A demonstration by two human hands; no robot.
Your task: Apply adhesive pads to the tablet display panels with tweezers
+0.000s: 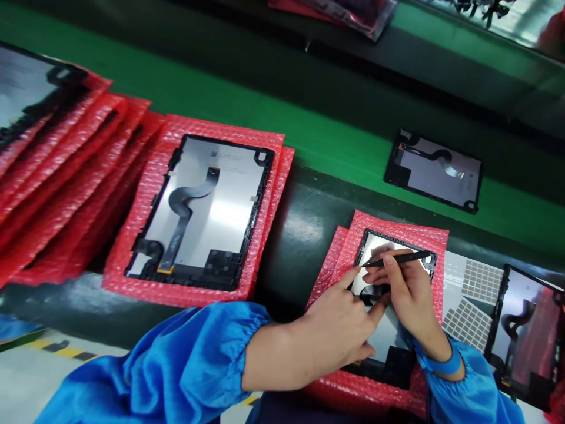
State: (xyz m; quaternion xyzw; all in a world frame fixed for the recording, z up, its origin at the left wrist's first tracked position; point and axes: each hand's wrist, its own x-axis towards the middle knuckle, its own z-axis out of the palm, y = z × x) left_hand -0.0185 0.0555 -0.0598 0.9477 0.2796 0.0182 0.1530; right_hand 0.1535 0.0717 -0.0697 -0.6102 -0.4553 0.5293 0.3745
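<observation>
A display panel (388, 333) with a silvery back, black frame and dark ribbon cable lies in front of me on red bubble wrap. My right hand (408, 291) is closed on slim black tweezers (399, 259), held almost level over the panel's upper part with the tip to the left. From the left, my left hand (333, 324) reaches over the same panel with its fingers apart. Its index fingertip is close to the tweezers' tip. What lies under both hands is partly hidden.
Left of my hands, another display panel (207, 206) rests on red bubble wrap, beside a row of leaning red bubble-wrap pouches (75, 188). A further panel (435, 171) lies on the green strip behind. Sheets of small grey squares (483, 281) and another panel (523, 335) are at right.
</observation>
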